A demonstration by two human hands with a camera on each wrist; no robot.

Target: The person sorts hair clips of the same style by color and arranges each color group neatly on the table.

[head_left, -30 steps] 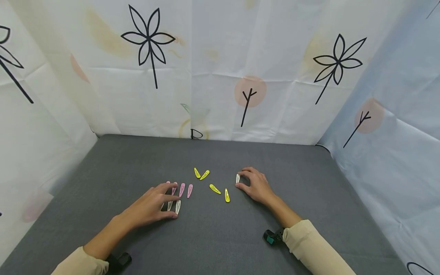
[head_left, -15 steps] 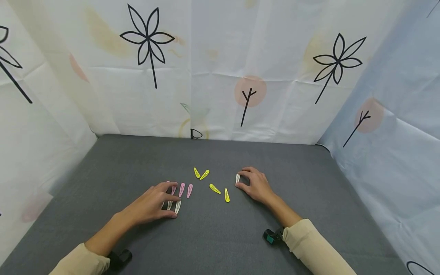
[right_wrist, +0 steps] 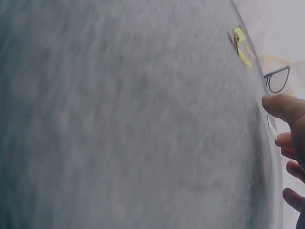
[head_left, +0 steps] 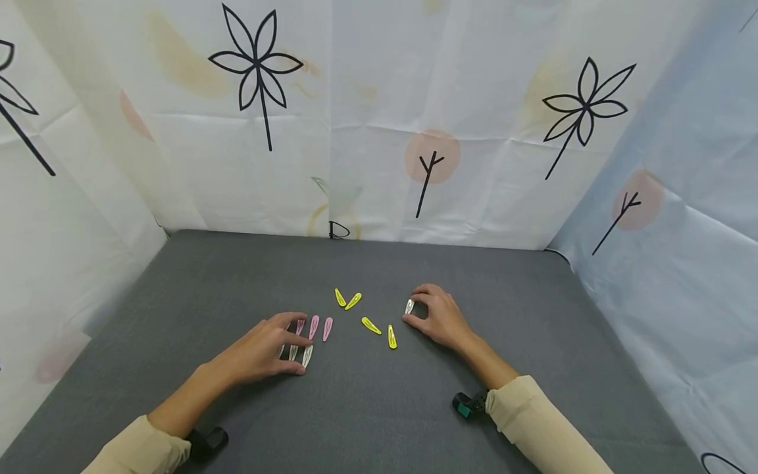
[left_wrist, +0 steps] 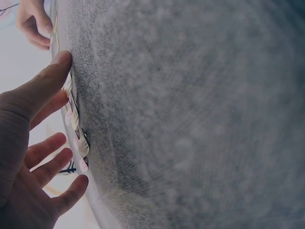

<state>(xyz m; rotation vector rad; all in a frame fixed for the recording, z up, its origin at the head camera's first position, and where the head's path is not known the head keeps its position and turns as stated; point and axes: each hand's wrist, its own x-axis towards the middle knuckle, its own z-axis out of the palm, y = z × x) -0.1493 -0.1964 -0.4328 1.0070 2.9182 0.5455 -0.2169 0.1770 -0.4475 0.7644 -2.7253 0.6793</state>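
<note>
In the head view, my left hand point(head_left: 260, 350) is over the left group of snap hair clips, with thumb and index fingertip pinching the two ends of a white hair clip point(head_left: 307, 356). Behind it another white clip point(head_left: 293, 353) is partly covered by the hand. Two pink clips point(head_left: 314, 327) lie just beyond the fingers; a further pink clip point(head_left: 300, 326) shows under them. Right of centre, my right hand point(head_left: 438, 317) pinches another white hair clip point(head_left: 409, 307) end to end between thumb and index finger, low at the cloth. Its other fingers are curled behind.
Between the hands lie several yellow clips, a pair point(head_left: 353, 301) at the back, one clip point(head_left: 370, 325) nearer and another clip point(head_left: 392, 336) closest to the front. Grey cloth point(head_left: 367, 408) covers the table. Patterned white curtains point(head_left: 379, 99) stand behind and at both sides.
The right hand has shifted very slightly left, and the white clip in it has tilted a little. My left hand stays practically where it was.
</note>
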